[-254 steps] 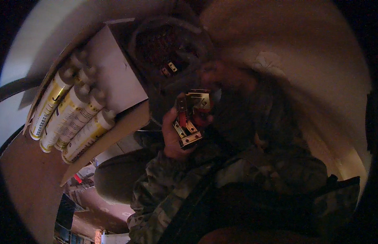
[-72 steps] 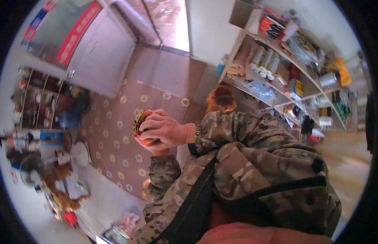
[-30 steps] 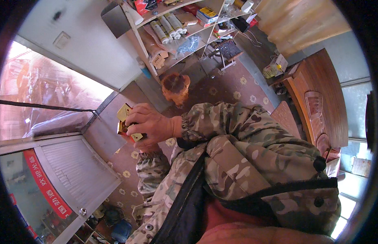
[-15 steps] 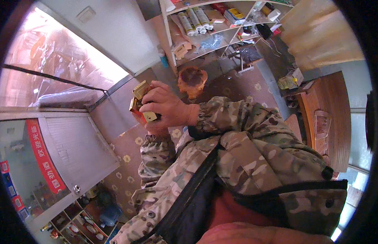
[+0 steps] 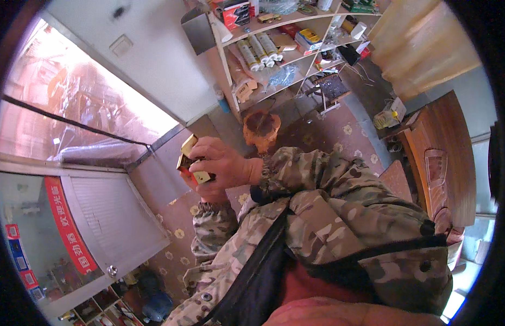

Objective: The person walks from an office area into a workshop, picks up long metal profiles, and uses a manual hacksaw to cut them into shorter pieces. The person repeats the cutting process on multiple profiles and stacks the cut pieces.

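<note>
right hand [image 5: 222,163] and left hand [image 5: 212,193] grip gold-coloured metal fittings [image 5: 202,177] at differing angles; we judge an uneven squeeze could drop one onto the flowered floor [image 5: 179,218].

Right arm [image 5: 328,176]: reaching across toward nine o'clock, covered down to the wrist.
Right hand [image 5: 224,163]: uppermost, back facing the view, fingers [image 5: 204,151] curled and pointing to nine o'clock.
Left arm [image 5: 213,233]: forearm raised toward twelve o'clock.
Left hand [image 5: 213,195]: at the right hand's seven o'clock, close against it, mostly hidden beneath.
</note>
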